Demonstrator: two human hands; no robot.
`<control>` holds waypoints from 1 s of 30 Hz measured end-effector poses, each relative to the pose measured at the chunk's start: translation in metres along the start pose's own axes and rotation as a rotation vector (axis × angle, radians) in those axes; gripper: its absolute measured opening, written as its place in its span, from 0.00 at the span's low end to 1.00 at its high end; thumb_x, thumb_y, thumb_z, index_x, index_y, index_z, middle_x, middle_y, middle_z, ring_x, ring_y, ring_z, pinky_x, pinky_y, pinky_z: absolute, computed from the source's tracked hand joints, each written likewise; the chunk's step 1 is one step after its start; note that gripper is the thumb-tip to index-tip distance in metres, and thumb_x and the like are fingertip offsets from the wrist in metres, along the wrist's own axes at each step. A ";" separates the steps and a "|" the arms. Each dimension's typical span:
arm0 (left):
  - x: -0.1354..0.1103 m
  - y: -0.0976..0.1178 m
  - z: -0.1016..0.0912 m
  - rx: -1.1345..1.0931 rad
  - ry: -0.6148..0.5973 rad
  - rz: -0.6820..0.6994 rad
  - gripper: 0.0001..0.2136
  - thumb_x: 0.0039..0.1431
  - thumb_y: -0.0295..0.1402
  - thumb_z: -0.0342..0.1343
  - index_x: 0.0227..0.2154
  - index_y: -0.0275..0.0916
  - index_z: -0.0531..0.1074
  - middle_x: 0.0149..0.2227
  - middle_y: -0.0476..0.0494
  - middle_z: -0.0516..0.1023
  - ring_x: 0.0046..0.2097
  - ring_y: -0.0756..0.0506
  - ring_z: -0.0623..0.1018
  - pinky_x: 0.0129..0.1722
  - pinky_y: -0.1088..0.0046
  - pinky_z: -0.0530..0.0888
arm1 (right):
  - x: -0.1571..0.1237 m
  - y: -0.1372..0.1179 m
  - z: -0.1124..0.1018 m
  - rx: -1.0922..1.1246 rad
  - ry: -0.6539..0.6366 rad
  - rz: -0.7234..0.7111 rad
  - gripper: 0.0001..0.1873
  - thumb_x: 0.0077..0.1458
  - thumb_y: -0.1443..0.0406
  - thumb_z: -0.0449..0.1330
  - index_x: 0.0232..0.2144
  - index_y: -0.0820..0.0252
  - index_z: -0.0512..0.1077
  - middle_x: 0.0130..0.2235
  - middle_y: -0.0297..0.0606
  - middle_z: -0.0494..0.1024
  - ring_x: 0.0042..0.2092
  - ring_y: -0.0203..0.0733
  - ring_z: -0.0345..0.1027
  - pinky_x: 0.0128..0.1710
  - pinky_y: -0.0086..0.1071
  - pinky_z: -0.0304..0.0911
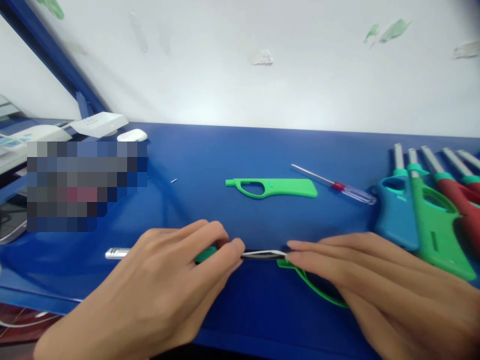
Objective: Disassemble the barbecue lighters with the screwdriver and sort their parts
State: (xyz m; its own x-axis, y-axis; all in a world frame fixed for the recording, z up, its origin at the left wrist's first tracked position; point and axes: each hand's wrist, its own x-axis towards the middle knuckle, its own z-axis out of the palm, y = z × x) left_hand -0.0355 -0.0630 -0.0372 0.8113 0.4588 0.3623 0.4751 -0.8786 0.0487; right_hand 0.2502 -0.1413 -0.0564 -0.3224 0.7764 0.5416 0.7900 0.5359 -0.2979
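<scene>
My left hand (180, 275) is closed round the metal lighter tube (117, 253), whose silver end sticks out to the left. A teal collar (204, 255) shows between its fingers. From the left fingertips a white wire (262, 253) runs to my right hand (367, 275), with a dark strip along it. The right fingers are pressed together over a green lighter casing half (317, 288); most of it is hidden beneath them, but its trigger-guard loop shows. Behind the hands lies another green casing half (292, 187), flat on the blue table.
A screwdriver (352, 193) with a clear handle lies at right. Beside it are lighters: blue (399, 212), green (442, 230) and red (459, 197). A tiny metal piece (174, 180), a white case (132, 136) and a white box (99, 124) are at left. A white wall (225, 90) stands behind.
</scene>
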 end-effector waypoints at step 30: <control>-0.001 0.001 0.001 0.012 0.028 -0.009 0.10 0.77 0.28 0.48 0.53 0.41 0.72 0.44 0.44 0.79 0.35 0.45 0.79 0.27 0.63 0.66 | 0.010 -0.014 0.005 -0.046 0.128 0.073 0.15 0.62 0.72 0.64 0.48 0.49 0.76 0.41 0.25 0.85 0.39 0.36 0.78 0.44 0.32 0.71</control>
State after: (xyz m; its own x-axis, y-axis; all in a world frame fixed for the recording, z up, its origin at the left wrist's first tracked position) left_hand -0.0354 -0.0644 -0.0386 0.7974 0.4623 0.3878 0.4863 -0.8729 0.0407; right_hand 0.2339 -0.1395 -0.0508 -0.1961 0.7625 0.6166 0.8331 0.4612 -0.3054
